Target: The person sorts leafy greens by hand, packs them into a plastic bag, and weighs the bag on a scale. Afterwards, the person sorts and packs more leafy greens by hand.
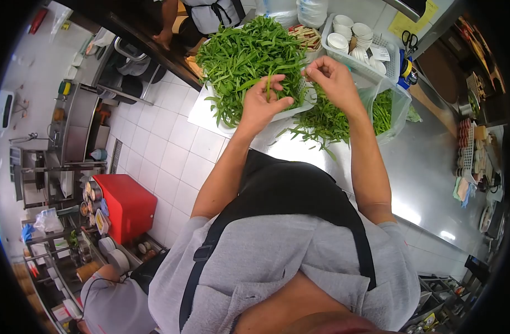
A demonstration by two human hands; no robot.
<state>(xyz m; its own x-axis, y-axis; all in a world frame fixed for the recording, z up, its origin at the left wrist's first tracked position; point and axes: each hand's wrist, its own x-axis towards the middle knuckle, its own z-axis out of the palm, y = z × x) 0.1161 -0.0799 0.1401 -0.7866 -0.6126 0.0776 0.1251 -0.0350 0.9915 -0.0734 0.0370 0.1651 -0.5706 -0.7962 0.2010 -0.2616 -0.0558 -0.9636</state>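
Leafy greens [244, 53] are heaped high in a white basket [302, 108] on the counter. Over the heap's near edge is my left hand [264, 103], its fingers apart and curved, with a green stem lying against them. My right hand [332, 80] is pinched, thumb against forefinger, at the basket's right side; what it holds, if anything, is too small to name. Below it a second pile of greens [327, 119] lies on the steel, reaching to a clear plastic bag [397, 111] with more stems inside.
Behind my right hand stands a basket of white cups [362, 36], with scissors [409, 40] beside it. Another person's hand [164, 38] shows at the top. A co-worker [113, 300] is at the lower left, near a red box [127, 206].
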